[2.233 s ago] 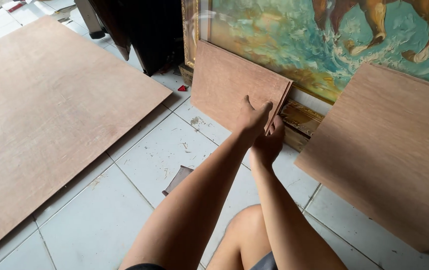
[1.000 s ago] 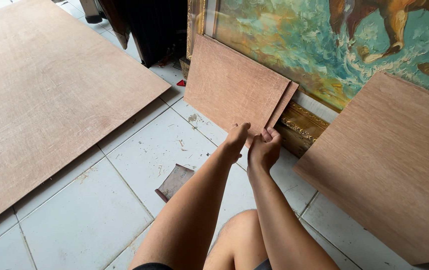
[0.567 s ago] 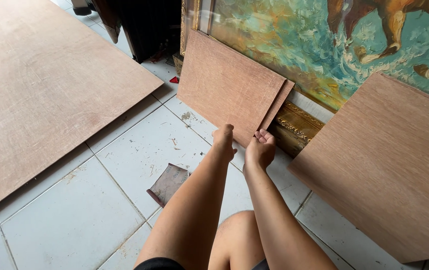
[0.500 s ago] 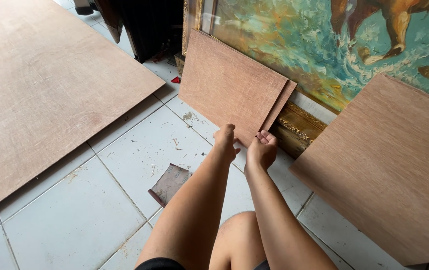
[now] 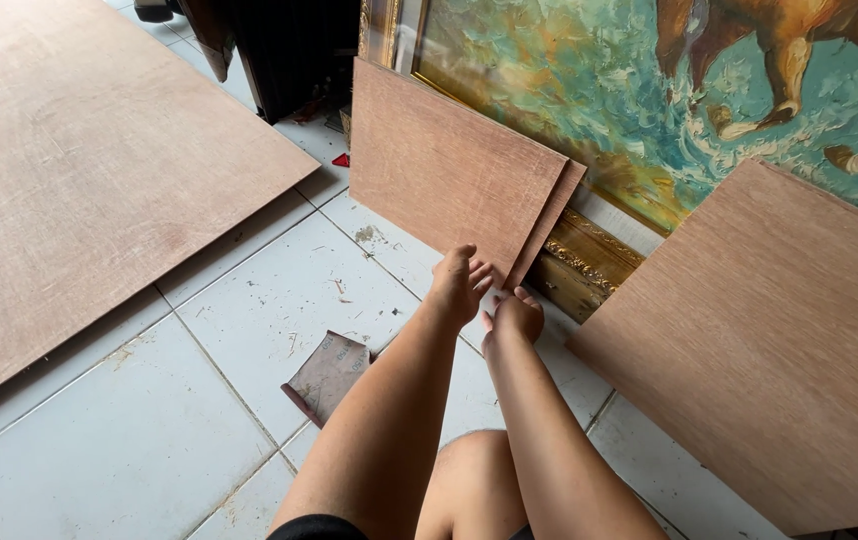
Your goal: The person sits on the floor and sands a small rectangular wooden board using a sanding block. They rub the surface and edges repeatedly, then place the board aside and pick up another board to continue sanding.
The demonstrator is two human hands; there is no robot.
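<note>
- Reaching toward the bottom corner of a small plywood panel (image 5: 454, 175), the left hand (image 5: 461, 283) has its fingers spread loose, just at the panel's lower edge; actual contact cannot be told.
- The right hand (image 5: 516, 315) sits curled just beside it at 4 o'clock, gripping nothing visible.
- The panel leans tilted against a gilt-framed painting (image 5: 649, 90).
- A folded sheet of sandpaper (image 5: 329, 372) lies on the white tiled floor (image 5: 149, 440), at 8 o'clock from the hands.
- Larger plywood sheets (image 5: 79, 170) (image 5: 769, 340) lie at 10 and 3 o'clock.
</note>
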